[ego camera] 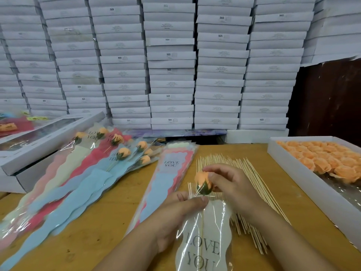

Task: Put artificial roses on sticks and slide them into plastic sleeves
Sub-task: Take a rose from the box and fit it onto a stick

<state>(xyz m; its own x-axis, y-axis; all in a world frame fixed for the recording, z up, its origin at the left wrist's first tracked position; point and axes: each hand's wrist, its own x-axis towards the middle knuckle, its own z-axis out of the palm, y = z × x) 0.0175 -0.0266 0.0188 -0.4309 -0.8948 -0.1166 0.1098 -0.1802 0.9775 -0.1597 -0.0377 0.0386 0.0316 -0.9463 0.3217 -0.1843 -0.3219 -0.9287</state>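
Rose [203,182] in orange, with green base, sits on a thin stick [201,227] and is held above the tabletop [109,227], near the middle of the view. We see the right hand [232,190] holding the flower head, its fingers [214,170] curled around the petals and pinching them from the side. The left hand [175,218] pinches the open top edge of a clear sleeve [207,249], thumb pressed on the film just below the rose. The stick is already inside the sleeve, and the rose is still at its mouth; the sleeve has a white wavy card with the words "LOVE YOU". Behind the right hand, a bundle of sticks [244,173] lies spread on the tabletop. To the left of them lies a stack of empty sleeves [168,173]. Further left, finished roses [125,153] in sleeves lie in a fan. At the right, a white tray [304,178] holds many orange rose heads [332,157]. White boxes [172,65] are stacked high behind.
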